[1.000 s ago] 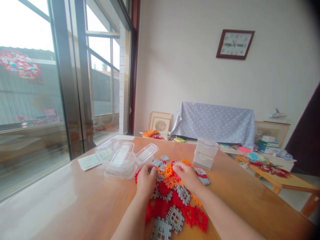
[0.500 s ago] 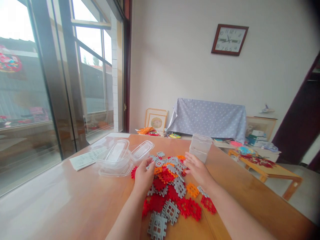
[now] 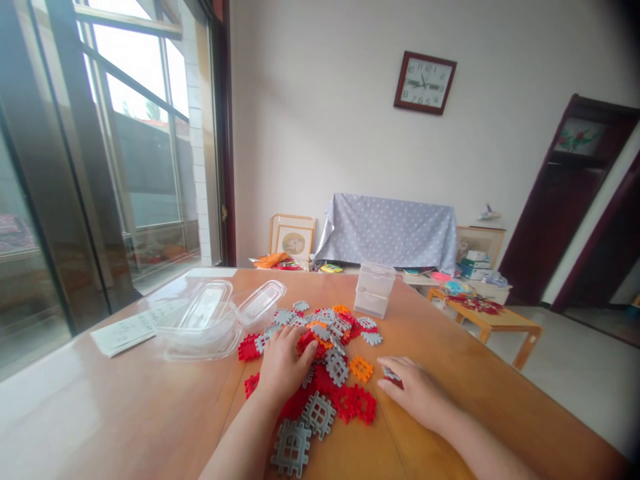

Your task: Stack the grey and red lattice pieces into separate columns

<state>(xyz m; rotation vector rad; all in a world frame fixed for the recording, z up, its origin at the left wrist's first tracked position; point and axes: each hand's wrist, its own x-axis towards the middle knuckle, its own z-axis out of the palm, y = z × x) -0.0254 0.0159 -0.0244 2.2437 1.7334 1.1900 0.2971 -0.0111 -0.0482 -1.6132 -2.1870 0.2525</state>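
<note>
Bright room, white wall, tall windows at nine o'clock; long wooden table [image 3: 125, 407] below. Left hand [image 3: 283, 363] spread flat, palm down, on the heap of red, grey and orange interlocking plastic tiles [image 3: 325, 353] at table centre, gripping nothing visible. Right hand [image 3: 419, 395] at four o'clock of the heap, resting on the wood, fingers loosely curled over a small red and grey tile [image 3: 390, 376]; grip unclear. Clear plastic food tubs with lids [image 3: 210, 320] at ten o'clock of the heap, printed paper sheet [image 3: 125, 331] beyond. Small translucent drawer box [image 3: 373, 297] at one o'clock. Brown-framed wall clock [image 3: 425, 82] high at twelve.
</note>
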